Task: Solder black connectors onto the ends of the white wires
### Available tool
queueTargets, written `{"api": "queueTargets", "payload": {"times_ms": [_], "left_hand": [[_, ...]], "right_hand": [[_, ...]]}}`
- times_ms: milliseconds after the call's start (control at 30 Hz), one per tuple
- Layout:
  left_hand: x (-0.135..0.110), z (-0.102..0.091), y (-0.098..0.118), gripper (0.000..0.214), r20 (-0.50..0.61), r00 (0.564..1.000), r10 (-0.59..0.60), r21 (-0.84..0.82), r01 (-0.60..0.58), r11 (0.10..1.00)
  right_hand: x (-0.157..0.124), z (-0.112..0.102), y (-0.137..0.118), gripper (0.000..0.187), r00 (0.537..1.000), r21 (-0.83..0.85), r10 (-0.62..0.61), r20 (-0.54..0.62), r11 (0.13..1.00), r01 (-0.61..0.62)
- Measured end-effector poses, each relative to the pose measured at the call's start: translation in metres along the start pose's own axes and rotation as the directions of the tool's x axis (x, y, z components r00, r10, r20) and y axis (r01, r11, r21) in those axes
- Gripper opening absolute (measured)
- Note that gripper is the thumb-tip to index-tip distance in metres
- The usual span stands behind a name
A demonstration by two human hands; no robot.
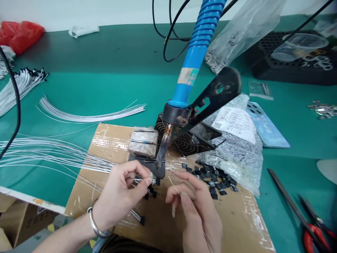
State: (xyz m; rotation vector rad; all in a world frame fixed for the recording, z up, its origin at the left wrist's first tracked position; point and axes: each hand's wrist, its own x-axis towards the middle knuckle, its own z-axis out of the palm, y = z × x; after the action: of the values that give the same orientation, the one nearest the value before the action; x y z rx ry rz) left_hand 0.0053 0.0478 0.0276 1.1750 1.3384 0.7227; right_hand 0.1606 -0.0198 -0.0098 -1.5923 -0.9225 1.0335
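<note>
My left hand [123,191] pinches a thin white wire between thumb and forefinger, with a small black connector [157,181] just beyond the fingertips. My right hand [196,207] is closed on a thin strand of solder wire [171,181], whose free end points up and left toward the other hand. Above both hands, a soldering iron [164,144] with a blue handle is fixed tip-down in a black holder. Its tip ends near a dark plate [159,172]. Under my left hand lie several wires with black ends [142,220].
Cardboard [237,221] covers the bench front. Loose black connectors [214,177] lie right of my hands, before a bubble-wrap bag [237,154] and a phone [268,124]. White wires [52,151] spread left. Scissors [313,228] lie at right, and a fan [181,140] stands behind the iron.
</note>
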Motion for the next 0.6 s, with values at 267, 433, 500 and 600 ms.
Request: {"api": "queueTargets", "payload": {"times_ms": [267,433,500,600], "left_hand": [[0.005,0.001,-0.002,0.014,-0.009,1.0,0.025,0.018,-0.025,1.0],[0.008,0.001,-0.002,0.016,-0.019,1.0,0.019,0.043,-0.018,0.999],[0.009,0.001,-0.001,0.017,-0.026,1.0,0.009,0.057,-0.008,0.998],[0.01,0.002,0.0,0.016,-0.03,1.0,0.009,0.063,-0.007,0.998]], "right_hand": [[0.008,-0.001,-0.006,0.027,0.949,-0.076,-0.309,0.055,0.947,0.313],[0.004,0.006,-0.011,0.024,0.976,0.003,-0.216,0.02,0.976,0.216],[0.002,0.007,-0.012,0.022,0.986,0.031,-0.167,0.005,0.986,0.167],[0.003,0.006,-0.011,0.022,0.987,0.031,-0.163,0.002,0.986,0.163]]}}
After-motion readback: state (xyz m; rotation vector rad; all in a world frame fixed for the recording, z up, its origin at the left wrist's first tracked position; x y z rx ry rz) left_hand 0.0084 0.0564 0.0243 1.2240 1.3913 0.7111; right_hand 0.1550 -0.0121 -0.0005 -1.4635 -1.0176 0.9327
